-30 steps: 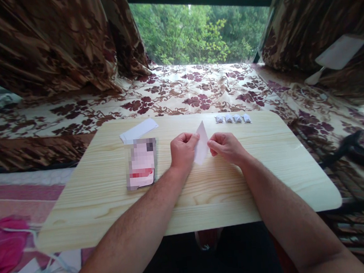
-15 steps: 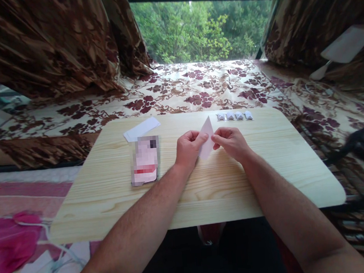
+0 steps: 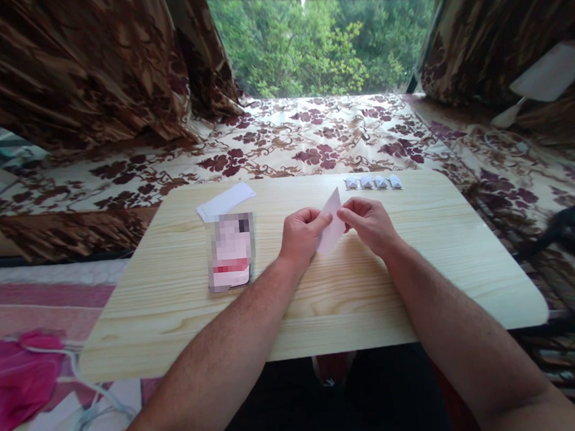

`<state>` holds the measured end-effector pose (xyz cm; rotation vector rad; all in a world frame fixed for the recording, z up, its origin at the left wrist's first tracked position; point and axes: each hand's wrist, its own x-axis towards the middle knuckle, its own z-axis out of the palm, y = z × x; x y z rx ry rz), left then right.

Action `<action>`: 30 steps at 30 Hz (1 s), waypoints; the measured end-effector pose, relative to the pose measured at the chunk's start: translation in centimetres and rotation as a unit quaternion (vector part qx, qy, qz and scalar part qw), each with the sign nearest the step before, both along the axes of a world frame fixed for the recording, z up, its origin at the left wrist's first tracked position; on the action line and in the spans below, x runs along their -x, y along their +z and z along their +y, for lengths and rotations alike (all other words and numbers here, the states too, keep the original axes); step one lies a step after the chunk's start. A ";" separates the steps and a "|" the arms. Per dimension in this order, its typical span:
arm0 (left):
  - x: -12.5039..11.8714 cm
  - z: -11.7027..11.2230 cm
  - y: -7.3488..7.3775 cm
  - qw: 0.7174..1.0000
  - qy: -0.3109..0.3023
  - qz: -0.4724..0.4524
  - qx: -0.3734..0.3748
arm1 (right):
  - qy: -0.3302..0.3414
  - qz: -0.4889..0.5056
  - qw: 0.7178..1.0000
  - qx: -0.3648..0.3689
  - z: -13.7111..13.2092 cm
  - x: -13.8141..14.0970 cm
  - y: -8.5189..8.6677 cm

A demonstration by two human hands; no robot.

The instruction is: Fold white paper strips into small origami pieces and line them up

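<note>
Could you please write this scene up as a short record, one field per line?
Left hand: holds the white paper
Right hand: thumb and fingers closed at that paper's right edge
Table, left side: pixelated phone-shaped item, white strips beyond it
Far edge, right: row of four small white pieces
Background: floral cloth, curtains, window

On our bench (image 3: 334, 305), the phone (image 3: 230, 252) lies left, paper strips (image 3: 227, 201) behind it, folded pieces (image 3: 366, 182) in a row back right; between our left hand (image 3: 301, 231) and right hand (image 3: 368, 221) is a sheet (image 3: 331, 234).
</note>
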<state>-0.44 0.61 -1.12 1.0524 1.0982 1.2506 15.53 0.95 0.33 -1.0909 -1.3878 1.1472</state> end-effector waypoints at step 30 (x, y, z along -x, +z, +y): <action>-0.1 -0.6 0.5 0.992 -0.056 0.106 -0.034 | -0.082 0.041 0.996 -0.022 0.3 -0.1 -0.1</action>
